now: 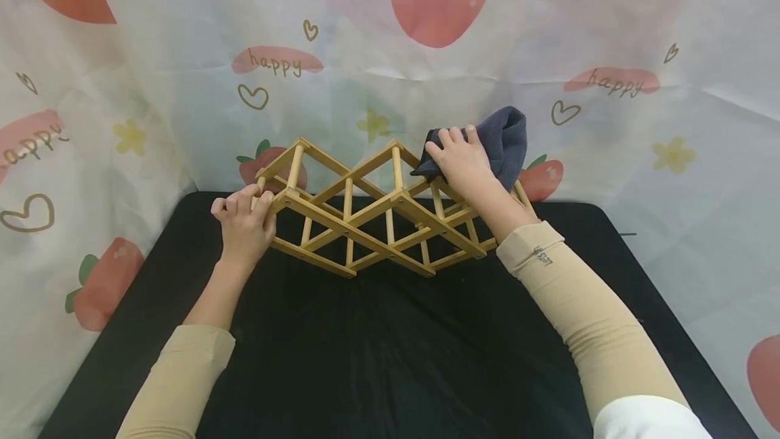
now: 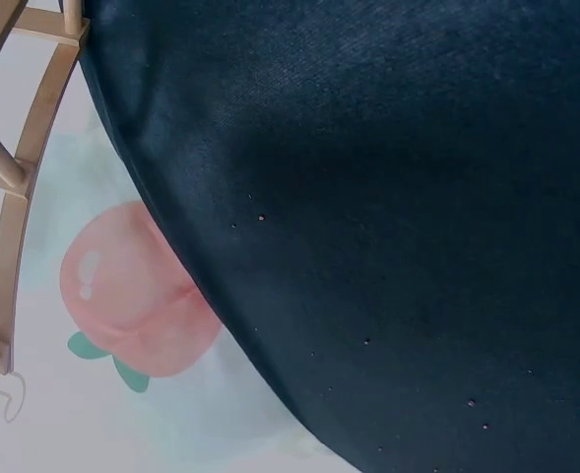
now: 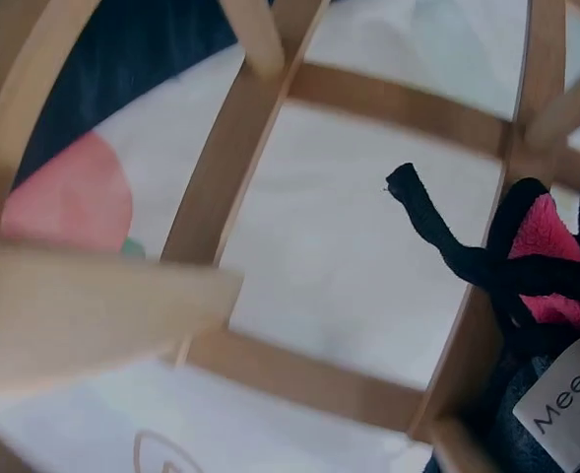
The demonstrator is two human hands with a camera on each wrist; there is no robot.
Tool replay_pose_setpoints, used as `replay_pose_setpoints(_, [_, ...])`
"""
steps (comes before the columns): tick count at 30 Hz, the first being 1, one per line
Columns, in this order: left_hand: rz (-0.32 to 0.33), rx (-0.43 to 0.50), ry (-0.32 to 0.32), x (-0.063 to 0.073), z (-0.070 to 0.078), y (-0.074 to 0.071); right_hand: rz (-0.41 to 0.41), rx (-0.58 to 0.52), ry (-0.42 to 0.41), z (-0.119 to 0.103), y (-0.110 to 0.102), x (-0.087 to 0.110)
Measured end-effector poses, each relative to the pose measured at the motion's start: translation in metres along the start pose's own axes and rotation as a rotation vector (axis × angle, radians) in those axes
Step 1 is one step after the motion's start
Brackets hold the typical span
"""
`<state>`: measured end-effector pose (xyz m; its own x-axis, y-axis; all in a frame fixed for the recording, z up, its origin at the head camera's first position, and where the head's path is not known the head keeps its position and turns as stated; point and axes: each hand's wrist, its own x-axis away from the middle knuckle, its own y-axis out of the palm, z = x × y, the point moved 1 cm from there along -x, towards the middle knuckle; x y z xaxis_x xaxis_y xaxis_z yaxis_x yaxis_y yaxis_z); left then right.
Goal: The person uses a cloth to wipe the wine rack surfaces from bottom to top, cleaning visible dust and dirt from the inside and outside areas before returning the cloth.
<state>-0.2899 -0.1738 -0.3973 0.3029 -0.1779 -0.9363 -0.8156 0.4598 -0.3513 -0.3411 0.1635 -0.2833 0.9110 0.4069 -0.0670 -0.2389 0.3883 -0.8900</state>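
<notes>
A wooden lattice rack [image 1: 346, 232], made of crossed slats and round dowels, is in the head view over the far part of the table. My left hand [image 1: 244, 225] grips its left end, fingers curled at the upper corner. On its right half, my right hand [image 1: 466, 164] holds a dark blue cloth [image 1: 510, 141] against the top slats. The right wrist view shows rack slats [image 3: 398, 113] close up, and beside them a dark cloth item with bright pink lining [image 3: 550, 256], a black strap [image 3: 432, 222] and a white label [image 3: 570, 404]. Neither hand appears in the wrist views.
A black-covered table [image 1: 378, 358] extends from the rack toward me, with rounded far corners. Behind it and at both sides hangs a pale curtain [image 1: 183, 53] printed with fruit, hearts and the word "happy". Small specks [image 2: 367, 341] dot the black cover in the left wrist view.
</notes>
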Motion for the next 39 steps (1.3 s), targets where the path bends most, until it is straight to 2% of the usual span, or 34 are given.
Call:
replay_pose_setpoints(7, [0.000, 0.002, -0.007, 0.000, 0.001, 0.000, 0.025, 0.001, -0.030, -0.012, 0.008, -0.003])
replay_pose_setpoints(15, [-0.001, 0.011, -0.014, 0.000, 0.001, 0.002, 0.044, 0.031, -0.005, 0.003, 0.001, 0.003])
replay_pose_setpoints(21, [-0.009, -0.003, -0.016, 0.001, 0.000, 0.001, 0.093, 0.042, -0.009, 0.008, -0.006, 0.008])
replay_pose_setpoints(27, [-0.025, -0.008, -0.019, 0.002, -0.001, 0.001, 0.228, -0.041, -0.037, 0.009, -0.021, 0.022])
replay_pose_setpoints(34, [-0.026, -0.003, -0.017, 0.001, 0.000, 0.001, 0.518, -0.177, -0.053, 0.022, -0.046, 0.054])
replay_pose_setpoints(37, [-0.023, -0.005, -0.016, 0.002, -0.001, 0.001, 0.577, -0.225, -0.046, 0.027, -0.054, 0.069])
replay_pose_setpoints(39, [-0.023, -0.006, -0.015, 0.002, -0.001, 0.001, 0.587, -0.246, -0.036, 0.029, -0.057, 0.080])
